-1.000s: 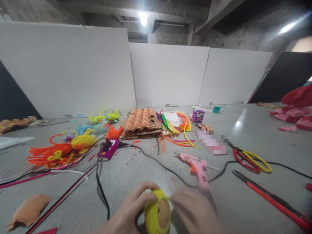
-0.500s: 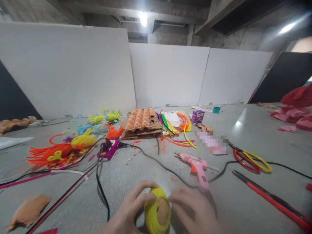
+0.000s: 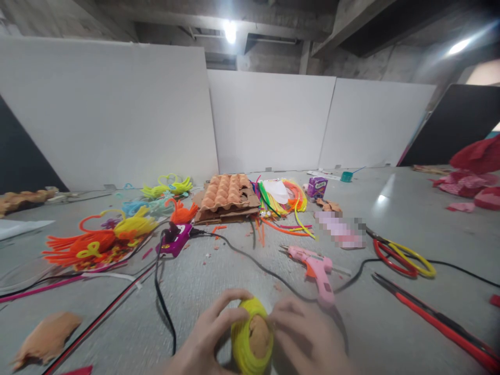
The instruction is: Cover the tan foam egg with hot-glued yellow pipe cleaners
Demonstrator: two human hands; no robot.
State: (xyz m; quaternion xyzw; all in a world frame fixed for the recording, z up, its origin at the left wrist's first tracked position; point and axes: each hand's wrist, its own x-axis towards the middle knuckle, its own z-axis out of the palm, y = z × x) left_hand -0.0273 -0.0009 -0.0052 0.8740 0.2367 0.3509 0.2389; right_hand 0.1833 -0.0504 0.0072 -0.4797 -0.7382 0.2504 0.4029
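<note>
At the bottom middle, my left hand (image 3: 219, 333) curls its fingers round a rounded piece wrapped in yellow pipe cleaner (image 3: 242, 338). A bare tan cardboard patch shows on the side facing right. My right hand (image 3: 307, 333) is at the right edge of that piece, thumb and fingertips pinched together against it. Whatever lies between those fingertips is too small or hidden to make out. Just beyond my right hand lies a pink glue gun (image 3: 318, 268), its nozzle pointing to the left.
A purple power strip (image 3: 174, 240) with black cords lies left of centre. Orange and yellow pipe-cleaner figures (image 3: 94, 245) sit at left. Behind are an egg tray (image 3: 227, 191) and loose pipe cleaners (image 3: 295, 195). Scissors (image 3: 406, 258) and red-handled tweezers (image 3: 437, 317) lie at right.
Both hands stay at nearly the same place. The yellow-wrapped piece has turned and shifted very slightly, and the right fingertips have moved a little along its edge.
</note>
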